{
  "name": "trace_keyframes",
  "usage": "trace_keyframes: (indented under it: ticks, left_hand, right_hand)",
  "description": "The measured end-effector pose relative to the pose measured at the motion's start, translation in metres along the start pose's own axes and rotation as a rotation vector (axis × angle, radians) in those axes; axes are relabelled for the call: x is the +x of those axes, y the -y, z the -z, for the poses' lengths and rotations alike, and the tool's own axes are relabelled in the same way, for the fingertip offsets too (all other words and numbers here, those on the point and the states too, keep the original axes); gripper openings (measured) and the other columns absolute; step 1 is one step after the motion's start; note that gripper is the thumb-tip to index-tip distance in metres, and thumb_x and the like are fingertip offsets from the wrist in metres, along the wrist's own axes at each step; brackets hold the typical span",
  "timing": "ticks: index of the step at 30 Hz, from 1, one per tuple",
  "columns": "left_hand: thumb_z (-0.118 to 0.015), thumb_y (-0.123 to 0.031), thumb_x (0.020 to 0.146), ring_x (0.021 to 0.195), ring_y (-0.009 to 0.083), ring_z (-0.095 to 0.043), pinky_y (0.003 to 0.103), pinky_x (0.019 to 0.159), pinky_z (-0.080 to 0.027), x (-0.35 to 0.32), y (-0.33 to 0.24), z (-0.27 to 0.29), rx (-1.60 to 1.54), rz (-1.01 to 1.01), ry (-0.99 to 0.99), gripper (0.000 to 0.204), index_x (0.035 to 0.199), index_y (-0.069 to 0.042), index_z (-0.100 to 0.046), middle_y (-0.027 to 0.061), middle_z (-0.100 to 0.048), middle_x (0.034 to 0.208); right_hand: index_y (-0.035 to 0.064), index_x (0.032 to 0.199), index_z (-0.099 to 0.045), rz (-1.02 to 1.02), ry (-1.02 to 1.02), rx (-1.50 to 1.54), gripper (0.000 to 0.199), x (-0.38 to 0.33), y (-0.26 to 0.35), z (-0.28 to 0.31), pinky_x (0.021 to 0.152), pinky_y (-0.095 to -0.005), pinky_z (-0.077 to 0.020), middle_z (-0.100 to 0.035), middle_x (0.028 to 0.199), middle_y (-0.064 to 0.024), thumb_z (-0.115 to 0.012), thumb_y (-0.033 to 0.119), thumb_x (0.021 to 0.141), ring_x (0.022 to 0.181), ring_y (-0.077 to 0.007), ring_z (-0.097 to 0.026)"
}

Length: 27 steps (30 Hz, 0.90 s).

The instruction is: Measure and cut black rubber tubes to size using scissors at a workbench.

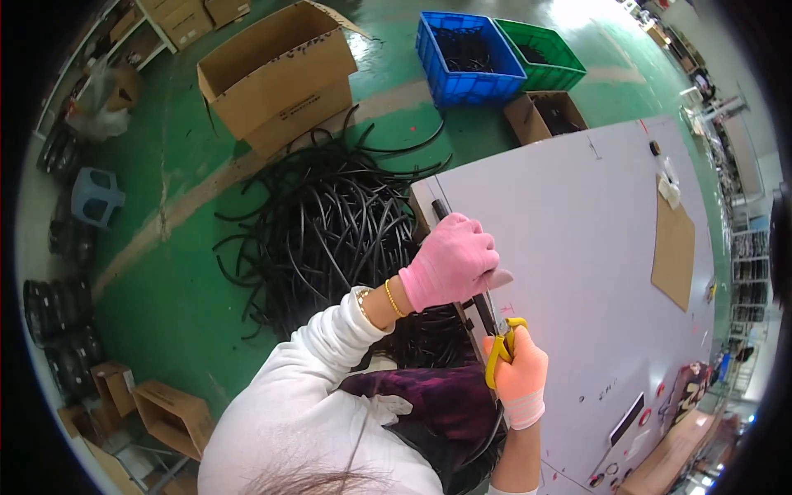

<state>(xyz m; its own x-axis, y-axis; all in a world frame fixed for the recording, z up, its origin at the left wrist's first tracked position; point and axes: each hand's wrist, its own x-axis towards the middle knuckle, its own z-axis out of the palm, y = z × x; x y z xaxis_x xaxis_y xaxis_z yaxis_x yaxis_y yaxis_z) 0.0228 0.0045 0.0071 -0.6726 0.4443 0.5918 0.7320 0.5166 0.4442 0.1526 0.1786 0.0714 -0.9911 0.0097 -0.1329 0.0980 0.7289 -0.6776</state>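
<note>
My left hand [454, 262], in a pink glove, is closed round a black rubber strip [440, 209] at the table's left edge. One end of the strip sticks out beyond the fist, and a dark length shows below it. In an orange glove, my right hand [523, 375] grips yellow-handled scissors [498, 360]. Their metal blades point up toward the left hand, alongside the dark strip. Whether the blades touch the strip I cannot tell. A big heap of black strips [330, 231] lies left of the table, beside my left forearm.
The pale table [569, 214] bears a brown cardboard sheet [673, 247] and a phone-like dark slab [627, 418]. Beyond the heap stand a large open carton [285, 107], a blue crate [474, 89], a green crate [565, 77] and a smaller carton [525, 120]. A grey-blue stool [96, 196] is far left.
</note>
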Motion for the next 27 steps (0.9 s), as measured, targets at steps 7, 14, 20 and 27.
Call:
trace_keyframes:
  ticks: [7, 14, 20, 27]
  left_hand:
    - [-0.069, -0.037, 0.083, 0.069, 0.0226, -0.057, 0.038, 0.072, -0.043, 0.008, 0.023, 0.003, 0.061, 0.068, -0.006, 0.038, 0.055, -0.013, -0.060, 0.0019, -0.054, 0.061]
    - [-0.072, -0.026, 0.075, 0.064, 0.0228, -0.052, 0.037, 0.067, -0.040, 0.007, 0.030, 0.000, 0.028, 0.069, -0.079, 0.029, 0.055, -0.014, -0.055, 0.0015, -0.050, 0.060]
    - [-0.071, -0.026, 0.075, 0.064, 0.0224, -0.052, 0.037, 0.066, -0.040, 0.007, 0.031, -0.001, 0.016, 0.078, -0.085, 0.029, 0.054, -0.014, -0.055, 0.0014, -0.049, 0.059]
    - [-0.069, -0.032, 0.079, 0.069, 0.0229, -0.057, 0.039, 0.071, -0.043, 0.007, 0.031, 0.000, 0.033, 0.111, -0.009, 0.032, 0.055, -0.012, -0.062, 0.0021, -0.055, 0.059]
  right_hand:
    - [-0.0002, 0.098, -0.059, -0.063, 0.077, 0.088, 0.014, 0.027, 0.002, -0.010, 0.052, -0.0235, -0.0400, -0.052, 0.064, -0.0007, -0.069, 0.005, 0.091, 0.058, -0.0053, -0.046]
    - [0.0000, 0.108, -0.062, -0.104, 0.111, 0.103, 0.016, 0.032, 0.000, -0.015, 0.054, -0.0223, -0.0447, -0.055, 0.067, 0.0008, -0.066, 0.004, 0.093, 0.060, -0.0042, -0.052]
    - [-0.0006, 0.109, -0.062, -0.088, 0.105, 0.041, 0.016, 0.033, -0.004, -0.016, 0.056, -0.0226, -0.0471, -0.057, 0.070, -0.0001, -0.065, 0.004, 0.093, 0.063, -0.0042, -0.053]
    - [-0.0008, 0.110, -0.061, -0.131, 0.124, 0.074, 0.017, 0.033, -0.003, -0.016, 0.058, -0.0231, -0.0491, -0.060, 0.073, -0.0008, -0.064, 0.002, 0.093, 0.065, -0.0055, -0.055]
